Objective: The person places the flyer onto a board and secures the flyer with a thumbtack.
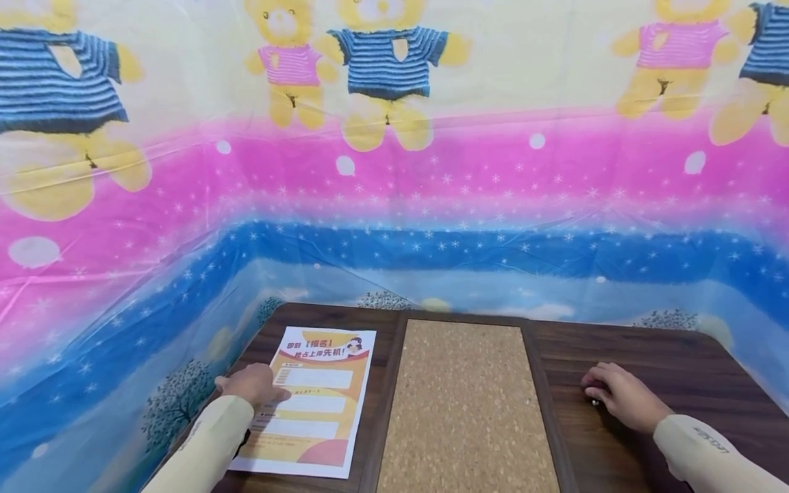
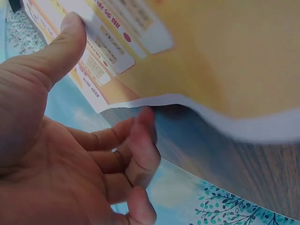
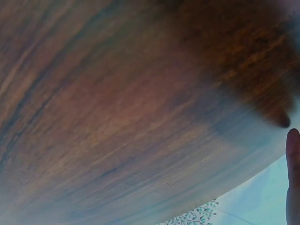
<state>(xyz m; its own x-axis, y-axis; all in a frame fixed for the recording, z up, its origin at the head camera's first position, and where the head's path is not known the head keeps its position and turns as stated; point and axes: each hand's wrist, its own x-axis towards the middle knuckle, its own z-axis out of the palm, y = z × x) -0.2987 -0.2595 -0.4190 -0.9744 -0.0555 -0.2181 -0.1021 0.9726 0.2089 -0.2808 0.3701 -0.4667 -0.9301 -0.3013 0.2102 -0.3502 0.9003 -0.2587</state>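
A printed sheet with orange and yellow graphics [image 1: 308, 448] lies on the left part of the dark wooden table. My left hand [image 1: 249, 385] is at the sheet's left edge. In the left wrist view, its thumb extends over the printed face, while the loosely bent fingers [image 2: 140, 140] are beside the slightly raised, wavy paper edge. No grip on the paper shows. My right hand [image 1: 631, 397] rests on the table's right part, fingers loosely bent. A tiny pale spot by its thumb is too small to identify. The right wrist view shows only one finger [image 3: 293, 164] at its edge.
A cork panel [image 1: 465, 411] is in the middle of the table, between the hands. The wooden table [image 1: 567, 349] has rounded far corners. A patterned cloth backdrop [image 1: 468, 171] with printed bears surrounds it at the back and sides.
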